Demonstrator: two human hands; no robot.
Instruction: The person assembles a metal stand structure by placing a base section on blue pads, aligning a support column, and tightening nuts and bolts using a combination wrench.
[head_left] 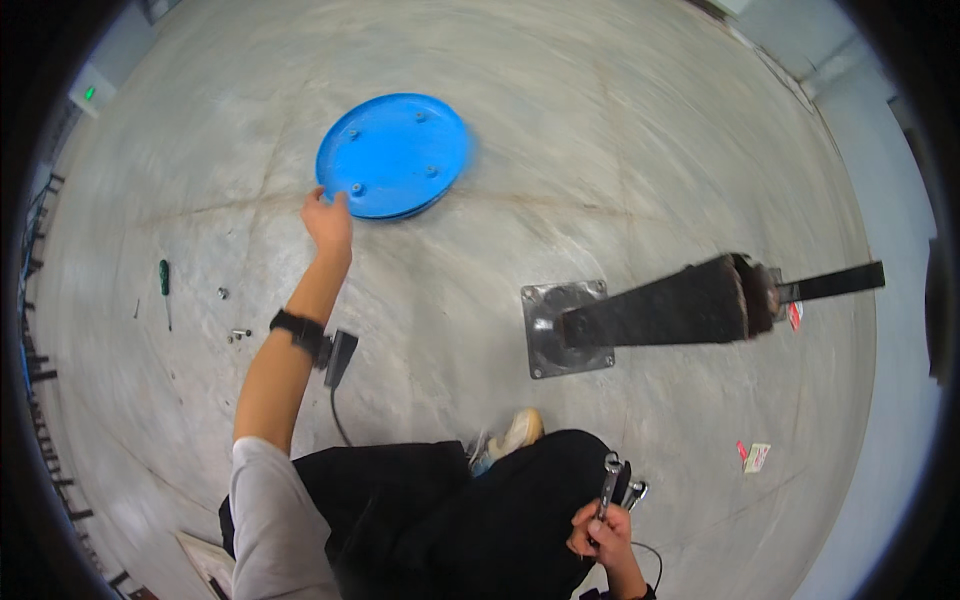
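Floor (690, 150) streaky grey, wall (893, 215) pale, blue disc (393, 155)

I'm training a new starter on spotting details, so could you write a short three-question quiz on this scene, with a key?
1. What kind of tool is the person's right hand holding?
2. True or false: in the picture, the green-handled screwdriver lies to the left of the blue disc.
3. How many small round fittings show on the disc's upward face?
A) two
B) four
C) six

Key:
1. A wrench.
2. True.
3. B.
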